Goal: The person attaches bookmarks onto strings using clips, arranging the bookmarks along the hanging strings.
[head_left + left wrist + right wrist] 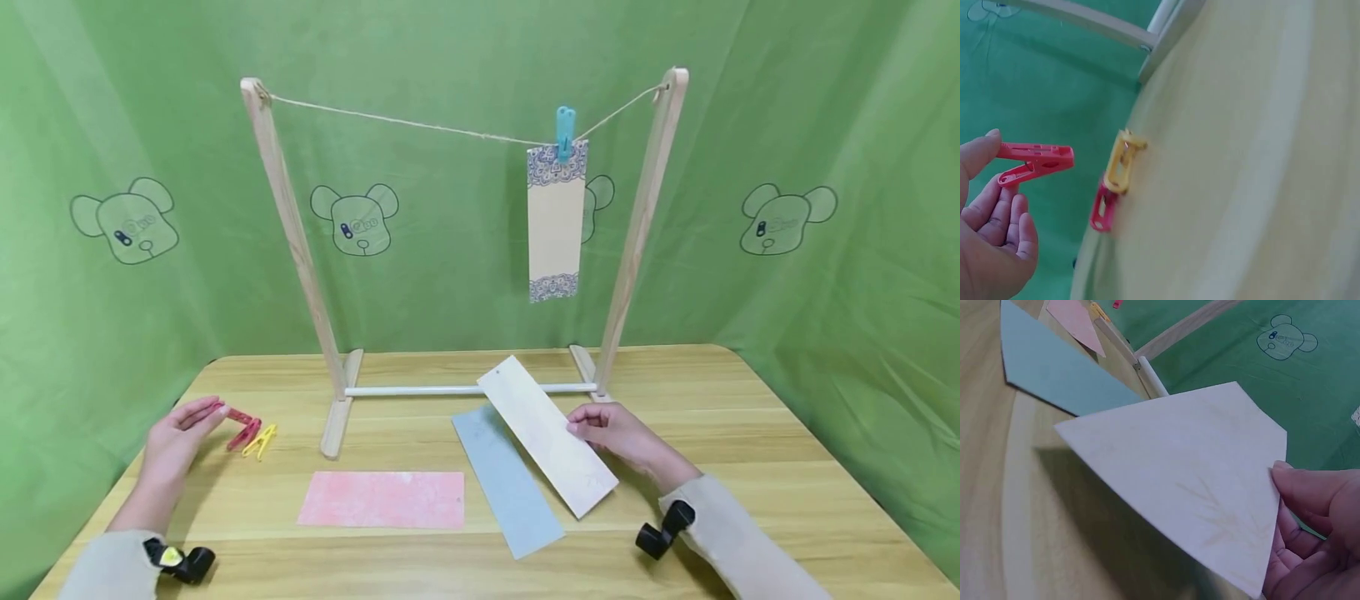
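My left hand point(174, 433) pinches a red clothespin point(1036, 164) by its handle ends, thumb on one and fingers on the other. Just beyond it, another red clothespin point(1105, 209) and a yellow clothespin point(1121, 161) lie together on the table. On the other side, my right hand point(617, 432) holds a cream paper strip point(547, 437) by its long right edge, thumb on top. The strip is tilted and raised, casting a shadow in the right wrist view, and overlaps a blue-grey paper strip point(506, 483). A pink paper strip point(382, 500) lies flat to the left.
A wooden stand with a left post point(288, 225) and a right post point(641, 225) carries a sagging string point(405, 123). From it a blue clothespin point(565, 133) hangs a patterned paper strip point(555, 229). A white crossbar point(420, 391) joins the feet low at the back.
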Demonstrator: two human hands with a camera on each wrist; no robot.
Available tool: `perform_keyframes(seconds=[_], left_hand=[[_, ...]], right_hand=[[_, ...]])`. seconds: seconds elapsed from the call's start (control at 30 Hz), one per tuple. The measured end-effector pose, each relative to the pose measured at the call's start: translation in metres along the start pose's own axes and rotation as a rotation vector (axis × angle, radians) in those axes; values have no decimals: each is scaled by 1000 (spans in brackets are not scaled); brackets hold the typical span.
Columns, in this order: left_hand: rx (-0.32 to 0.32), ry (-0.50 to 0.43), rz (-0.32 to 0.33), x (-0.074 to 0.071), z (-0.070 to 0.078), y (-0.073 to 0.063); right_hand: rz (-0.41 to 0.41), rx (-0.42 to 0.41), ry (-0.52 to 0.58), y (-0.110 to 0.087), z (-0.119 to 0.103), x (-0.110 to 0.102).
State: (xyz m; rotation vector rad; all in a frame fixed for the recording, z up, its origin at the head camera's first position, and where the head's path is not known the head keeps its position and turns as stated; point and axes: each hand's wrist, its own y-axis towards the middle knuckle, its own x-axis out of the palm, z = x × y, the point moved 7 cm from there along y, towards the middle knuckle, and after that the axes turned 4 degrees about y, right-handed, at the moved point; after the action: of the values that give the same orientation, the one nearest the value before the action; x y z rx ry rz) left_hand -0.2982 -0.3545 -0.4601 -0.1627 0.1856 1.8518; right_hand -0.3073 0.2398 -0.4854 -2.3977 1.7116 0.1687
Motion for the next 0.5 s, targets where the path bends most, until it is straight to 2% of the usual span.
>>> perform_keyframes(seconds=[0.23, 0.5], left_hand=[[90, -28, -63, 19, 22, 1], [134, -36, -113, 47, 52, -4]], right_hand=[[92, -63, -55, 8, -19, 2], [141, -144, 7, 18, -38, 14]])
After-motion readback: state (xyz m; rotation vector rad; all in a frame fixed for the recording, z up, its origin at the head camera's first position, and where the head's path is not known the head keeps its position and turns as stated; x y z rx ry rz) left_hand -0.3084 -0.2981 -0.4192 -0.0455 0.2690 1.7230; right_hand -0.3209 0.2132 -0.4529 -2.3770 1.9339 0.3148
